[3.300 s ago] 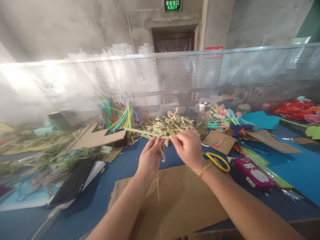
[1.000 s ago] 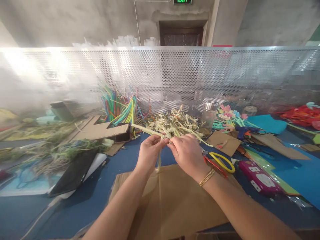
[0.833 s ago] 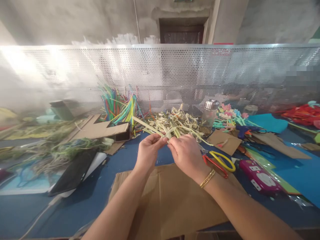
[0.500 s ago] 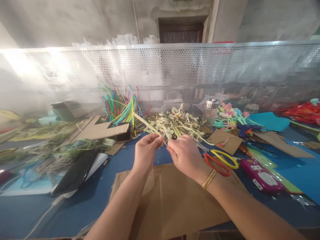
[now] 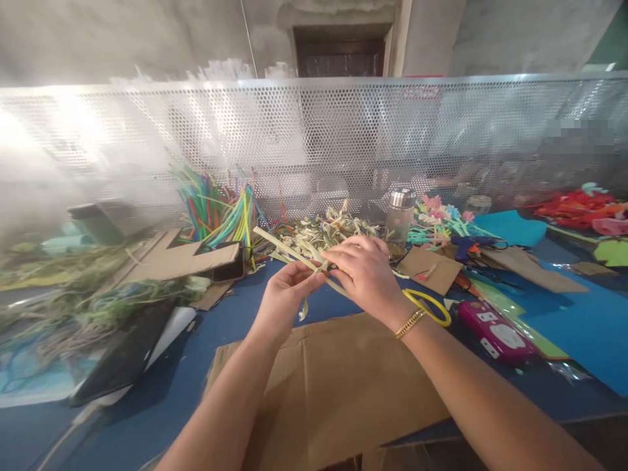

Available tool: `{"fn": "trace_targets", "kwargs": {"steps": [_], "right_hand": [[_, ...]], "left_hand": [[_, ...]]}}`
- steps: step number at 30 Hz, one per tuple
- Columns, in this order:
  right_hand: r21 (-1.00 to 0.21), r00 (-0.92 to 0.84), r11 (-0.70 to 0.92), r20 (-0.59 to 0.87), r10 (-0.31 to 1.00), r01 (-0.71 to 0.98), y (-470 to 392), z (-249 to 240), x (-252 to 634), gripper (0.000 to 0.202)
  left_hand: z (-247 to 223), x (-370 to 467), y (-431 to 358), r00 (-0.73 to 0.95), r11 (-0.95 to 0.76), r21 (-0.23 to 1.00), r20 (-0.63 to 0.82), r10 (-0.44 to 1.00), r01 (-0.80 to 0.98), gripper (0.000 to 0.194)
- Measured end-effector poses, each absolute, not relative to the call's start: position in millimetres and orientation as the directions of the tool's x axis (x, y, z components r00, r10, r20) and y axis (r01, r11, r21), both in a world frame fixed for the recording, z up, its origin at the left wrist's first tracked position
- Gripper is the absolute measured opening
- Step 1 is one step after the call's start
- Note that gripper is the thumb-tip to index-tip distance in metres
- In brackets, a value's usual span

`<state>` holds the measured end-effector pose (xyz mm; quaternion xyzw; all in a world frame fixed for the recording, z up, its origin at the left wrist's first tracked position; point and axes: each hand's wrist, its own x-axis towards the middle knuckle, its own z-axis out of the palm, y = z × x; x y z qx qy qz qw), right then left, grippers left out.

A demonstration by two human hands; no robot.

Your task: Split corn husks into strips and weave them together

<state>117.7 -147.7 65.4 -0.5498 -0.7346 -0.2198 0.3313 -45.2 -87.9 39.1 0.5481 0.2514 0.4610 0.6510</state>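
Note:
Between my two hands is a long, flat, pale yellow-green strip (image 5: 275, 242), which looks like dried leaf. Its free end points up and to the left. My left hand (image 5: 288, 291) pinches it between thumb and fingertips, near a place where it is folded or crossed. On the other side my right hand (image 5: 367, 271) has its fingers closed at the same crossing, and part of the strip sticks out below them. A thin curled end (image 5: 304, 309) dangles beneath my left fingertips. Just beyond the hands lies a tangled pile of similar pale strips (image 5: 338, 222).
A brown cardboard sheet (image 5: 338, 386) lies under my forearms. Yellow-handled scissors (image 5: 444, 314) are partly hidden by my right wrist. Nearby are a purple case (image 5: 498, 333), a glass bottle (image 5: 400, 219), a glue gun (image 5: 473, 247), coloured stems (image 5: 216, 209) and a perforated metal screen (image 5: 275, 144).
My right hand has turned over the crossing, its fingers now stretched across the strip. A thin curled end now hangs below my left hand. The whole view has shifted slightly.

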Motion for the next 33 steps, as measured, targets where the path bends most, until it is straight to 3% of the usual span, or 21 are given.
{"fn": "trace_targets", "kwargs": {"steps": [8, 16, 20, 23, 25, 28, 31, 33], "right_hand": [[0.080, -0.250, 0.271, 0.687, 0.682, 0.959, -148.7, 64.7, 114.9, 0.024], [0.046, -0.250, 0.304, 0.695, 0.674, 0.951, -146.8, 63.6, 118.3, 0.024], [-0.158, -0.171, 0.371, 0.681, 0.712, 0.915, -140.2, 58.4, 123.8, 0.017], [-0.472, -0.046, 0.419, 0.619, 0.784, 0.776, -134.0, 51.3, 124.9, 0.023], [-0.702, 0.030, 0.420, 0.531, 0.847, 0.575, -130.3, 46.6, 123.7, 0.023], [-0.914, 0.188, 0.360, 0.393, 0.900, 0.185, -125.6, 42.8, 122.7, 0.027], [-0.935, 0.348, 0.334, 0.275, 0.896, -0.120, -121.2, 42.5, 123.7, 0.030], [-0.911, 0.376, 0.319, 0.209, 0.903, -0.260, -119.0, 42.8, 123.3, 0.031]], "left_hand": [[40.8, -48.4, -86.4, 0.433, -0.060, 0.973, 0.154, 0.888, -0.222, 0.019], [46.1, -52.3, -88.2, 0.380, -0.080, 0.979, 0.148, 0.913, -0.190, 0.019], [43.7, -54.9, -84.3, 0.465, -0.179, 0.982, 0.188, 0.865, -0.064, 0.016], [42.1, -54.6, -84.0, 0.610, -0.308, 0.948, 0.202, 0.766, 0.073, 0.015], [43.3, -53.8, -84.7, 0.666, -0.345, 0.933, 0.193, 0.720, 0.102, 0.016], [48.0, -56.4, -82.6, 0.457, -0.407, 0.913, 0.346, 0.820, 0.038, 0.024], [49.9, -64.5, -73.3, -0.058, -0.523, 0.845, 0.520, 0.852, -0.113, 0.022], [46.5, -69.0, -65.0, -0.292, -0.508, 0.829, 0.438, 0.850, -0.235, 0.014]]}}
